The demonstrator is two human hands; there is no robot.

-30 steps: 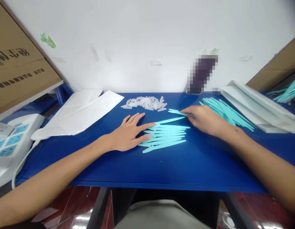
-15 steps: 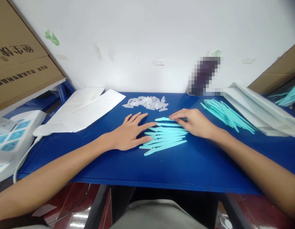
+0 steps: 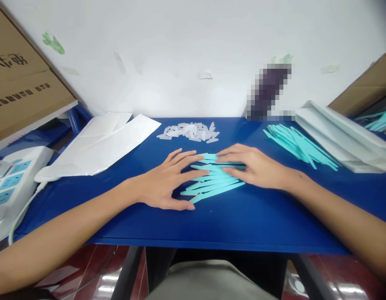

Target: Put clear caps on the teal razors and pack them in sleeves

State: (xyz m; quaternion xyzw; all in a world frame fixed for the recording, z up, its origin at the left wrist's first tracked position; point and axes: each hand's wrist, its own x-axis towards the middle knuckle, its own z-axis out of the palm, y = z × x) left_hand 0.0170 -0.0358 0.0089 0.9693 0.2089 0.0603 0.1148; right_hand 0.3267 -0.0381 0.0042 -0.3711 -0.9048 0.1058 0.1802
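Note:
Several turquoise plastic sticks (image 3: 211, 185) lie side by side in a row in the middle of the blue table (image 3: 211, 221). My left hand (image 3: 168, 179) rests flat at the row's left end, fingers spread and touching the stick tips. My right hand (image 3: 252, 166) lies flat over the row's right end, fingers stretched across the upper sticks. Neither hand grips anything. A loose heap of more turquoise sticks (image 3: 297, 146) lies to the right. A pile of small clear plastic caps (image 3: 189, 131) sits behind the row.
White paper bags (image 3: 99, 143) lie at the back left, more white bags (image 3: 339, 131) at the right. Cardboard boxes stand at the left (image 3: 21, 83) and far right (image 3: 364, 87). A white power strip (image 3: 11, 175) sits off the table's left edge.
My right hand left the heap on the right, carried a stick to the row and now lies over the sticks. My left hand shifted slightly nearer, thumb spread out.

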